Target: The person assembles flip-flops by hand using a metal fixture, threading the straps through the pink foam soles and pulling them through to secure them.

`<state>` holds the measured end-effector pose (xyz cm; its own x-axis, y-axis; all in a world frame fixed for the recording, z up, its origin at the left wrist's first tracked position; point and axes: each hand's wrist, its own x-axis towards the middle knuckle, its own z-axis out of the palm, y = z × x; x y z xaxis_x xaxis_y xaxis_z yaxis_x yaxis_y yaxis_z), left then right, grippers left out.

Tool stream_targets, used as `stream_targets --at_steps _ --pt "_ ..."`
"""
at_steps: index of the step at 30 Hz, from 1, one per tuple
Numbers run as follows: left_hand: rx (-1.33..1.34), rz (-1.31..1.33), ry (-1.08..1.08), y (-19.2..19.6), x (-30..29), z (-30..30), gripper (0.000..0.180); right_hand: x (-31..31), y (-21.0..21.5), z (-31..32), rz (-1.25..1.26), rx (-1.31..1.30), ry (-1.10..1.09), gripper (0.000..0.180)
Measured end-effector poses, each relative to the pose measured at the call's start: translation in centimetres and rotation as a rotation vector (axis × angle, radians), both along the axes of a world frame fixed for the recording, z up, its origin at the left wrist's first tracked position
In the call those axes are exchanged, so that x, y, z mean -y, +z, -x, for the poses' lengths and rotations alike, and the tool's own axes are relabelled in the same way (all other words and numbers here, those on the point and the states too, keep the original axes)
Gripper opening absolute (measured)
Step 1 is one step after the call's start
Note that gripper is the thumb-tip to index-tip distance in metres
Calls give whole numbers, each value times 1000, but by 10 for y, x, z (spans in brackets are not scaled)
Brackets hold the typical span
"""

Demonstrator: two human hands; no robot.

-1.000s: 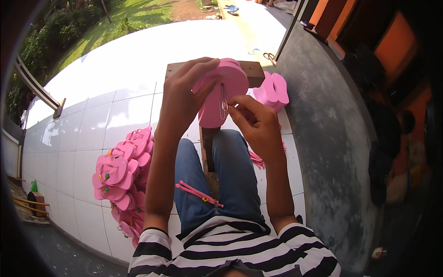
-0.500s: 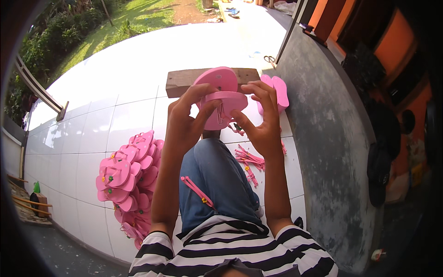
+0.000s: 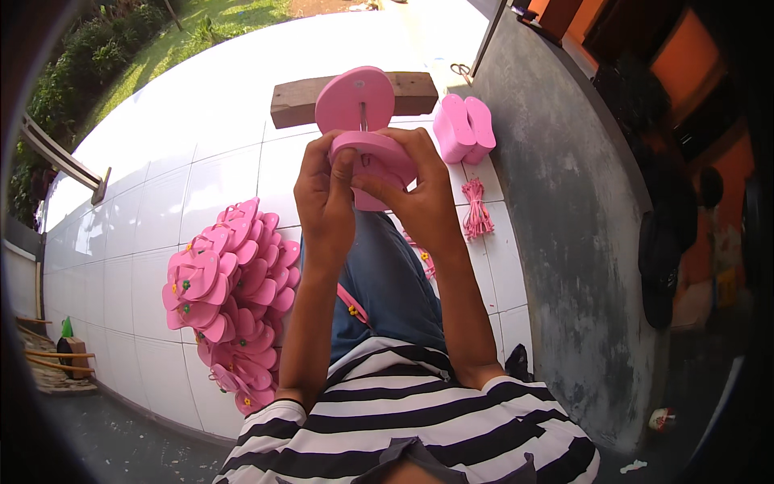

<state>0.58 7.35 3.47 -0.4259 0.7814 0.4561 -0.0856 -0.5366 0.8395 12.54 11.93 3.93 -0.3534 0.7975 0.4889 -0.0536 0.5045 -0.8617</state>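
My left hand grips the near left side of a pink foam flip-flop sole, its thumb pressed on the edge facing me. On the other side my right hand is closed round the same sole, fingers over the top and thumb underneath. The sole looks bent, its rounded far part rising beyond my fingers. A thin metal rod shows between the far part and the near edge; where its ends go is partly hidden. Across my lap lies a pink strap with a yellow flower.
Behind the sole is a wooden beam. Stacked pink soles and a bundle of pink straps lie to the right, beside a grey wall. A large pile of pink flip-flops covers tiles at left. Scissors lie farther off.
My right hand, fingers spread beside the sole before, has closed onto it. Both hands have come closer together, and the view has shifted, bringing the strap bundle into sight.
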Motion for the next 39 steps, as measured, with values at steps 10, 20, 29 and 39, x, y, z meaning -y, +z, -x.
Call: stream_targets --at_steps 10,20,29,39 --pt "-345 20 48 10 4 16 18 -15 2 -11 -79 -24 112 51" --pt "-281 111 -215 23 -17 29 34 -43 15 -6 172 -122 501 49" --pt "-247 156 0 14 -16 1 28 -12 -1 4 210 -238 159 30" --pt "-409 166 -39 17 -3 9 29 -22 -13 -8 132 -209 261 32"
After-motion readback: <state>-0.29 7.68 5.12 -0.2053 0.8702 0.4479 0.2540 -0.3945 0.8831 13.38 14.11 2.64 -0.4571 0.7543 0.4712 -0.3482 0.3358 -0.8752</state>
